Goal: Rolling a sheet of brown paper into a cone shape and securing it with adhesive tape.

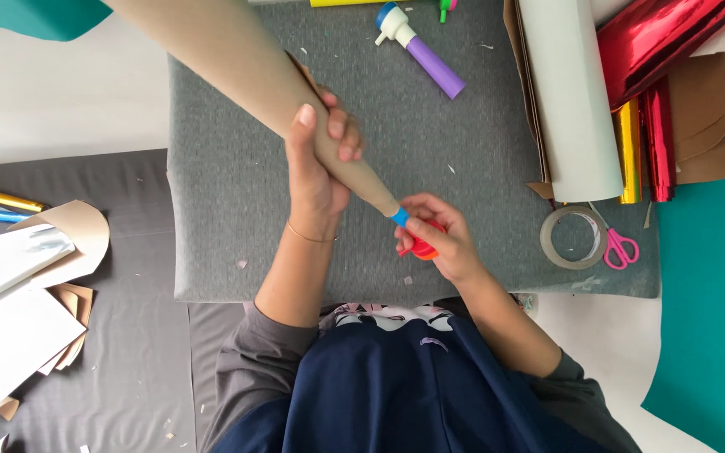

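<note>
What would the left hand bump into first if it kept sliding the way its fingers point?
The left hand points up the picture, wrapped around the brown paper cone. Straight on, beyond the cone, lies only bare grey mat; the purple-and-white tube sits off to the side, so the way looks free, though depth is unclear.

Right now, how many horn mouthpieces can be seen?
2. One blue mouthpiece is at the brown cone's tip, by the right hand; one is on the purple horn on the grey mat. Others may be hidden.

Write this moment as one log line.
left hand: grips brown paper cone | right hand: holds red plastic piece at cone's blue tip
</note>
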